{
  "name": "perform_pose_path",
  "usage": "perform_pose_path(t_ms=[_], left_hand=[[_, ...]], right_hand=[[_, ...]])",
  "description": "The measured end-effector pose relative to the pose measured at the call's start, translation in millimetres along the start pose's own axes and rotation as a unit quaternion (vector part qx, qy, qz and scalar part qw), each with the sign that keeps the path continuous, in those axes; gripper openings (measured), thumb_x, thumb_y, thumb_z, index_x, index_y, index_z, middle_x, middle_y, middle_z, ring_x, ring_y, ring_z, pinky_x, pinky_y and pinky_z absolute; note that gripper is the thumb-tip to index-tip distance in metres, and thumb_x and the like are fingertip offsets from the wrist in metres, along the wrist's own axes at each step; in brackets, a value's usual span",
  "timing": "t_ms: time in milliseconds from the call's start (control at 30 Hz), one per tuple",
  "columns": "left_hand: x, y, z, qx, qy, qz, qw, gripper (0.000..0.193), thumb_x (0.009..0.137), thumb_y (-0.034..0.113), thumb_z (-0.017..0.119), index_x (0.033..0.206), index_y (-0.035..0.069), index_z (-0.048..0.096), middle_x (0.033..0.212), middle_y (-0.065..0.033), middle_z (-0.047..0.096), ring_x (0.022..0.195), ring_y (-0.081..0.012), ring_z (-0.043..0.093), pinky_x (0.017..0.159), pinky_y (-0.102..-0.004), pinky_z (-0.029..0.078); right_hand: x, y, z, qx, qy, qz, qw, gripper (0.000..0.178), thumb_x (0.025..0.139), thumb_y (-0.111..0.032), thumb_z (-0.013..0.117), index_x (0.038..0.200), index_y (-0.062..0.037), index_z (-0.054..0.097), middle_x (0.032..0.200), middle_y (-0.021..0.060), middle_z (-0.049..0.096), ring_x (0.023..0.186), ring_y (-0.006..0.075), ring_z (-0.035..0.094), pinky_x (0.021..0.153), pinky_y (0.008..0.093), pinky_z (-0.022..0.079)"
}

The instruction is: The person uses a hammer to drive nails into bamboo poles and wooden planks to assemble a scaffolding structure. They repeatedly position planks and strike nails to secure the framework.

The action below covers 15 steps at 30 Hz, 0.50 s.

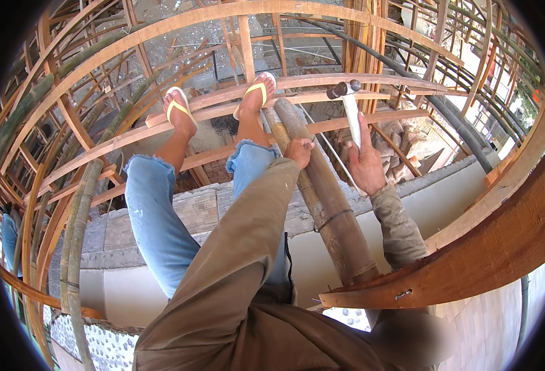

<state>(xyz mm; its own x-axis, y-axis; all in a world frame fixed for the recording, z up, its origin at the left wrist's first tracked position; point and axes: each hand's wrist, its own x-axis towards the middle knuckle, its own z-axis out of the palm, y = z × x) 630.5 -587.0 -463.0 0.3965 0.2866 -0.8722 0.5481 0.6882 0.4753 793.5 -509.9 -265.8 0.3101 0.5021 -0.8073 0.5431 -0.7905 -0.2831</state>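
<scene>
My right hand point(366, 166) grips a hammer point(351, 117) by its pale handle, the forefinger stretched along it and the dark head pointing up and away from me. My left hand point(298, 153) rests at a thick bamboo pole point(325, 179), its fingers curled together in a pinch. Whatever may be between those fingertips is too small to make out. Beside the thick pole runs a thinner bamboo pole point(314, 207). A dark tie point(334, 219) binds the two poles, which slant from near me toward the far beams.
My feet, in flip-flops with yellow straps point(178, 111), stand on narrow wooden beams point(210, 99). Gaps between the beams open onto a lower level with rubble point(402, 145). A curved-looking board point(470, 266) with a bent nail crosses at near right. Bamboo uprights point(77, 235) stand left.
</scene>
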Motion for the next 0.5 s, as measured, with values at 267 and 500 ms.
perform_pose_path(t_ms=[267, 500], left_hand=[[2.4, -10.0, 4.2, 0.044, 0.087, 0.024, 0.995, 0.026, 0.092, 0.023, 0.068, 0.103, 0.001, 0.076, 0.098, -0.0227, 0.073, 0.096, -0.0357, 0.071, 0.086, -0.0413, 0.053], [-38.2, 31.8, -9.8, 0.063, 0.007, -0.260, 0.964, 0.044, 0.092, 0.030, 0.065, 0.118, -0.004, 0.068, 0.125, -0.0316, 0.063, 0.115, -0.0424, 0.063, 0.101, -0.0474, 0.048]], right_hand=[[-2.4, 13.6, 8.2, -0.091, -0.096, 0.027, 0.991, 0.075, 0.098, -0.018, 0.054, 0.161, -0.0232, 0.015, 0.086, 0.0338, 0.067, 0.083, 0.0527, 0.065, 0.077, 0.0602, 0.050], [-8.4, 0.6, 2.6, -0.285, -0.102, -0.140, 0.943, 0.076, 0.095, -0.017, 0.060, 0.160, -0.0275, 0.023, 0.076, 0.0231, 0.065, 0.064, 0.0420, 0.067, 0.058, 0.0536, 0.054]])
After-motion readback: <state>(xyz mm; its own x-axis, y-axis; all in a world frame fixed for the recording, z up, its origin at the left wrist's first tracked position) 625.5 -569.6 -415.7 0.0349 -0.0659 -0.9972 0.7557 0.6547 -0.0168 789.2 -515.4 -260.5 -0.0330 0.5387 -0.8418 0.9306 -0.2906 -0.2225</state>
